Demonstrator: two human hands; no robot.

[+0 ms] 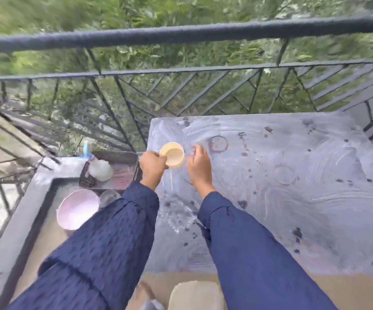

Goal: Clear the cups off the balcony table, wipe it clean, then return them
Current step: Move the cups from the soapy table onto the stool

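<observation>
A cream paper cup (pixel 173 156) is over the far left part of the grey balcony table (pixel 281 198). My left hand (pixel 153 167) pinches its near left rim. Just right of the cup, my right hand (pixel 198 166) hovers with its fingers loosely spread and holds nothing. The tabletop shows dark ring marks, dark spots and whitish wipe streaks. The view is blurred by motion.
Left of the table a dark tray (pixel 123 173) on the ledge holds a white crumpled cloth (pixel 100 170). A pink bowl (pixel 78 209) sits below it on the floor. A blue bottle (pixel 86 148) stands by the metal railing (pixel 181 34), which runs behind the table.
</observation>
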